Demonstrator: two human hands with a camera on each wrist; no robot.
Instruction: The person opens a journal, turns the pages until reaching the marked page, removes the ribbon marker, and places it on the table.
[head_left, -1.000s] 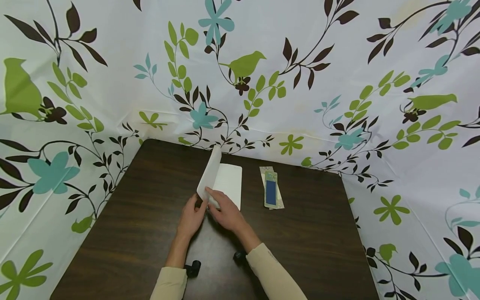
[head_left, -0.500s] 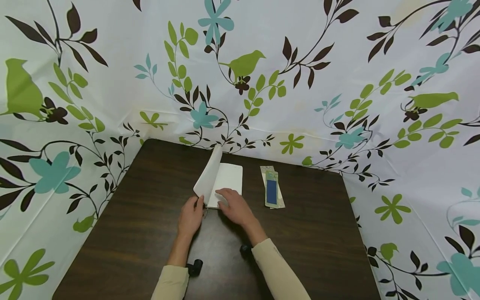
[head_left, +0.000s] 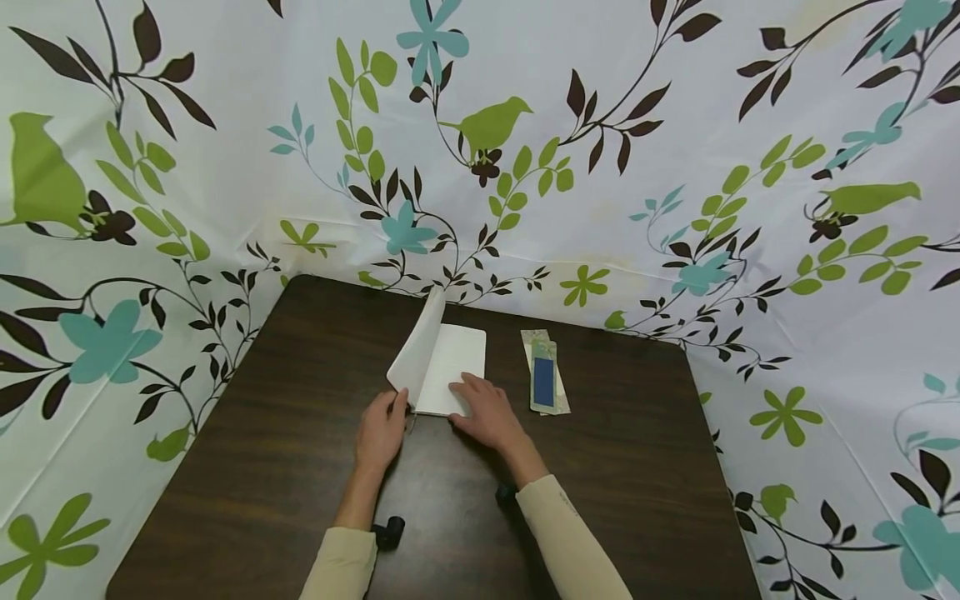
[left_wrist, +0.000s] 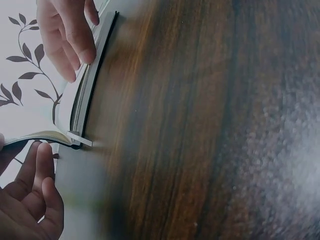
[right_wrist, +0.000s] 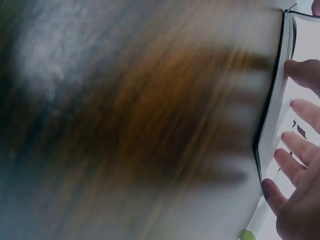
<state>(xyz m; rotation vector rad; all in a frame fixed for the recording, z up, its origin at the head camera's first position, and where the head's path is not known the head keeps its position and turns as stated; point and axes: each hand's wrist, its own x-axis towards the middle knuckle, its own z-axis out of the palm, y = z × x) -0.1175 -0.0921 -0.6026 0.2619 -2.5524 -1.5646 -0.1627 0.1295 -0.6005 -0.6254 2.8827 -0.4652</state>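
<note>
A dark-covered, white-paged notebook (head_left: 459,350) is laid open on the dark brown wood-grain table (head_left: 247,492), its left side raised. That side is pinched near its lower corner between thumb and fingers of the left hand (head_left: 381,429). The right page's near edge is touched by the right hand (head_left: 489,410), its fingers spread apart.

head view from high up, well back, facing forward and down, tabletop (head_left: 255,467) across lower half, open book (head_left: 450,354) near center, left wrist view close, turned sideways, same book upper left, right wrist view close, also sideways, same book upper right
</note>
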